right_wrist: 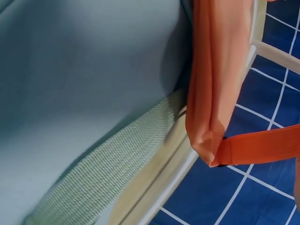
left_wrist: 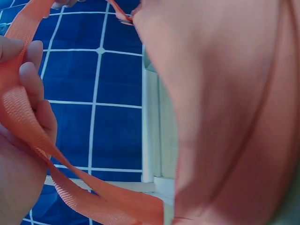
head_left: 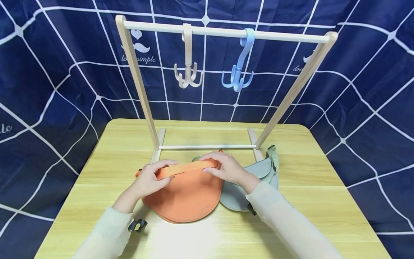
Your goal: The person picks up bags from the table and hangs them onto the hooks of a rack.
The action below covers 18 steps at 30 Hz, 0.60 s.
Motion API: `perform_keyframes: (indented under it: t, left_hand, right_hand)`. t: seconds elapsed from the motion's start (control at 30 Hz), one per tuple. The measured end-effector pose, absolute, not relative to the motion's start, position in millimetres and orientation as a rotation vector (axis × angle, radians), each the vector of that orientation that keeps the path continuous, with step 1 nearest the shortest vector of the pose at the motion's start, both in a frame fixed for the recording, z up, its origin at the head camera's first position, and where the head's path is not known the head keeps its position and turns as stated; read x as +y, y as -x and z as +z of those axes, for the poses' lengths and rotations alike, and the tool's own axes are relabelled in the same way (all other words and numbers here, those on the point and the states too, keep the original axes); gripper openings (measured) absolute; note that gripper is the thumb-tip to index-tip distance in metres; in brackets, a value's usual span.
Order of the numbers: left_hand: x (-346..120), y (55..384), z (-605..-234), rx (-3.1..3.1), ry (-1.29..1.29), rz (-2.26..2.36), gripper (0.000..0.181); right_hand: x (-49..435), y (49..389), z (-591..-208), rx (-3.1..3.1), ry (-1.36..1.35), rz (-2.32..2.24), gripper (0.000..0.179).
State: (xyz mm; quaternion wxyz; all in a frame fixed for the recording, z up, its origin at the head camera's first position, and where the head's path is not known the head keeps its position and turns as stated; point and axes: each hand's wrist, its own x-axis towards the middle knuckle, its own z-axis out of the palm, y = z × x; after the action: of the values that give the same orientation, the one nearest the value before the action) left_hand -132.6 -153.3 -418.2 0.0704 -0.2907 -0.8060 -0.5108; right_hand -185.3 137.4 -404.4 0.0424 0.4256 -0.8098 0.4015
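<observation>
An orange half-round bag (head_left: 185,201) hangs below both hands over the table's middle. My left hand (head_left: 151,180) grips the left part of its orange webbing strap (head_left: 184,168). In the left wrist view, the fingers of the left hand (left_wrist: 35,89) curl round the strap (left_wrist: 28,117). My right hand (head_left: 228,168) pinches the strap's right part between thumb and fingers. Only a sliver of that hand (right_wrist: 297,183) shows in the right wrist view. A grey-green bag (head_left: 234,194) with a pale green strap (head_left: 274,158) lies partly behind the orange bag and the right forearm.
A wooden rack (head_left: 207,146) stands at the back of the table (head_left: 106,172). From its top bar (head_left: 220,31) hang a beige multi-prong hook (head_left: 188,68) and a blue one (head_left: 239,68). Behind hangs a dark blue cloth (head_left: 207,108) with white lines.
</observation>
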Motion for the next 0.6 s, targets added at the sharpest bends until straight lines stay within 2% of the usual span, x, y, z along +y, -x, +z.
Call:
perform_keyframes:
  t: [0.3,0.6]
  left_hand:
    - [-138,123,-370,-2.314,0.857,-1.467,0.032]
    - [-134,129,-354,-2.175,0.871,-1.418,0.028]
  right_hand:
    - [137,188,-391,-2.387,-1.265,1.173,0.032]
    - [133,193,-379,-2.232,-1.230,1.188,0.029]
